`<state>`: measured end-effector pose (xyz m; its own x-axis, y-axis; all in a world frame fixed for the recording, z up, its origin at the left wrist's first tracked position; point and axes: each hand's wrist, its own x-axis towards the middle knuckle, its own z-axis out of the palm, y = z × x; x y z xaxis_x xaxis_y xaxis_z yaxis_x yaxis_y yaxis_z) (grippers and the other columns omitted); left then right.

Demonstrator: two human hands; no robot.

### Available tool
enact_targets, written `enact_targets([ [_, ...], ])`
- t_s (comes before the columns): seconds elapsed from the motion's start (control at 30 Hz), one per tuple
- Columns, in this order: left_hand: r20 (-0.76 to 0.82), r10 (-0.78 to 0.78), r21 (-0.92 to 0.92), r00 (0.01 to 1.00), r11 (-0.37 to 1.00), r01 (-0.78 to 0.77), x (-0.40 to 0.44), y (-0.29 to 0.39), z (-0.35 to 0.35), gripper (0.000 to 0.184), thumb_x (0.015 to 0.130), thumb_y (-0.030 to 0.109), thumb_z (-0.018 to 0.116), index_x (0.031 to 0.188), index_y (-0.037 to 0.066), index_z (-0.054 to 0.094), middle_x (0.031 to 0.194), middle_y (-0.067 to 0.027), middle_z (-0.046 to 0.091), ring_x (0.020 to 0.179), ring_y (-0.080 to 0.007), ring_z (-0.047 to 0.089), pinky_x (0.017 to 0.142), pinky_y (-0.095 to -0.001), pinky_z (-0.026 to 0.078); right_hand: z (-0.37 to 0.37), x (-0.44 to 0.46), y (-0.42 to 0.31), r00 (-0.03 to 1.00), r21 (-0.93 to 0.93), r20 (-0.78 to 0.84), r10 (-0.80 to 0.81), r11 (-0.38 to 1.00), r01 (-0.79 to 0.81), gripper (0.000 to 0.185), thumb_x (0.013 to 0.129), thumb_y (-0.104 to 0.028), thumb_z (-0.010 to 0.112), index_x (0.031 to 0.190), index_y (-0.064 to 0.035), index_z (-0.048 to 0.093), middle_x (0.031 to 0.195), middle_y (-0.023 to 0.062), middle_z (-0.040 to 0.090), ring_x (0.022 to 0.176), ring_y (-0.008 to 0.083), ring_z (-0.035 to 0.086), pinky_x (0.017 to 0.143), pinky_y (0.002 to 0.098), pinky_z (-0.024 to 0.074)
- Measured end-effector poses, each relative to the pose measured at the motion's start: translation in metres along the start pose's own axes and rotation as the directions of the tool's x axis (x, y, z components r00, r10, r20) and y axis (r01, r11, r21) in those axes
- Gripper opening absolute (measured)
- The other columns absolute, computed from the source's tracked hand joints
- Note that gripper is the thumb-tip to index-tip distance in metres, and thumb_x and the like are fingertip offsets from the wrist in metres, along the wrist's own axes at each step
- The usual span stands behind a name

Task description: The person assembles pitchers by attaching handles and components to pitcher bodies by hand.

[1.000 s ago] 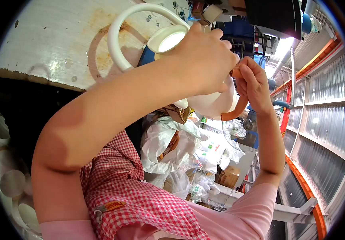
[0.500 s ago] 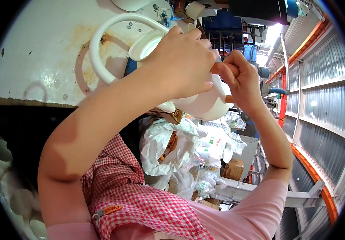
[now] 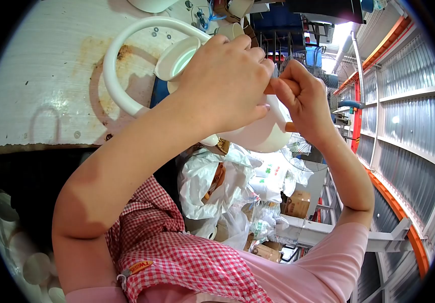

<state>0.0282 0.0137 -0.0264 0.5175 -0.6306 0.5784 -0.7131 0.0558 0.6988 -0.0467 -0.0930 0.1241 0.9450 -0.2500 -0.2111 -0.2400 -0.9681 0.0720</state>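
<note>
A white vessel with a large looped white tube and a cup-like opening is held up over the table edge; it looks like a watering can. My left hand is closed over its upper side, fingers bent round it and hiding much of the body. Beside it, my right hand is a fist around an orange-brown, wooden-looking handle. One end of this handle shows near my left fingers, the other against the white body. How it joins the vessel is hidden.
The stained white table spans the upper left, bearing small washers and another white vessel. Below hang white plastic bags, with a cardboard box behind. Several white round items fill the lower left.
The view has shifted slightly, so the table and looped tube appear a little farther left. Both hands keep nearly the same hold on the vessel and the handle.
</note>
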Motion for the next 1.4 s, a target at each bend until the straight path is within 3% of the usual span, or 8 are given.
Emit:
enact_targets([
  [0.57,-0.069,0.095,0.107,0.993,0.990,-0.088,-0.003,0.013,-0.003,0.042,0.072,0.030,0.079,0.105,0.008,0.065,0.115,-0.0070,0.066,0.118,-0.0260,0.057,0.099,-0.0415,0.044,0.009,-0.004,0.025,0.985,0.062,-0.137,-0.104,0.992,0.113,0.035,0.093,-0.033,0.068,0.085,0.0002,0.059,0.066,0.0119,0.062,0.062,0.0251,0.061,0.061,0.0402,0.0485],
  [0.73,-0.060,0.168,0.138,0.984,0.978,-0.159,0.002,0.015,-0.007,0.045,0.077,0.035,0.076,0.111,0.008,0.065,0.115,-0.0066,0.066,0.117,-0.0260,0.057,0.102,-0.0429,0.041,0.025,-0.041,0.096,0.629,0.656,-0.675,0.385,0.704,0.274,0.037,0.096,-0.031,0.062,0.117,-0.0013,0.055,0.096,0.0065,0.059,0.084,0.0155,0.058,0.076,0.0300,0.0491],
  [0.8,-0.008,0.165,0.194,0.986,0.968,-0.161,0.005,0.018,-0.010,0.045,0.076,0.034,0.077,0.111,0.009,0.065,0.116,-0.0071,0.066,0.118,-0.0265,0.057,0.104,-0.0435,0.039,0.065,-0.073,0.151,0.430,0.877,-0.453,0.781,0.477,0.057,0.043,0.097,-0.040,0.057,0.114,-0.0012,0.051,0.091,0.0029,0.052,0.080,0.0153,0.054,0.078,0.0306,0.0478],
  [0.9,0.082,0.187,0.277,0.979,0.939,-0.203,0.027,0.048,-0.013,0.045,0.077,0.030,0.079,0.113,0.008,0.065,0.109,-0.0092,0.069,0.108,-0.0275,0.063,0.099,-0.0416,0.045,0.130,-0.101,0.174,0.710,0.997,0.075,0.700,-0.061,-0.045,0.045,0.099,-0.035,0.060,0.122,0.0033,0.057,0.108,0.0104,0.065,0.097,0.0174,0.064,0.082,0.0324,0.0527],
  [0.97,0.243,-0.114,-0.201,0.963,0.966,0.164,0.043,0.072,-0.004,0.039,0.081,0.019,0.079,0.112,0.000,0.066,0.100,-0.0106,0.070,0.091,-0.0189,0.066,0.085,-0.0319,0.052,0.146,-0.107,0.157,0.830,0.981,-0.012,0.557,-0.153,0.116,0.045,0.100,-0.033,0.060,0.125,0.0048,0.058,0.116,0.0145,0.067,0.104,0.0211,0.066,0.086,0.0374,0.0550],
  [1.03,0.178,-0.118,-0.217,0.977,0.964,0.156,0.045,0.072,0.009,0.036,0.082,0.021,0.080,0.107,0.000,0.067,0.092,-0.0100,0.071,0.081,-0.0178,0.067,0.076,-0.0301,0.053,0.145,-0.107,0.155,0.845,0.952,-0.038,0.534,-0.238,0.193,0.040,0.100,-0.027,0.060,0.124,0.0046,0.058,0.114,0.0136,0.067,0.098,0.0206,0.068,0.086,0.0368,0.0556],
  [1.3,-0.118,-0.131,-0.001,0.984,0.991,0.131,0.049,0.073,0.032,0.037,0.081,0.028,0.083,0.102,0.000,0.070,0.080,-0.0070,0.071,0.068,-0.0151,0.063,0.067,-0.0279,0.051,0.159,-0.104,0.161,0.801,0.944,-0.100,0.591,-0.198,0.264,0.034,0.100,-0.027,0.058,0.116,0.0021,0.064,0.109,0.0120,0.068,0.094,0.0171,0.065,0.084,0.0318,0.0520],
  [1.4,-0.095,-0.170,-0.020,0.981,0.985,0.169,0.066,0.063,0.017,0.034,0.084,0.029,0.082,0.107,0.005,0.073,0.077,0.0010,0.065,0.061,-0.0080,0.049,0.057,-0.0244,0.043,0.165,-0.122,0.162,0.481,0.876,-0.291,0.827,0.028,0.482,0.026,0.101,-0.023,0.056,0.104,0.0007,0.065,0.102,0.0094,0.070,0.083,0.0118,0.064,0.075,0.0299,0.0525],
])
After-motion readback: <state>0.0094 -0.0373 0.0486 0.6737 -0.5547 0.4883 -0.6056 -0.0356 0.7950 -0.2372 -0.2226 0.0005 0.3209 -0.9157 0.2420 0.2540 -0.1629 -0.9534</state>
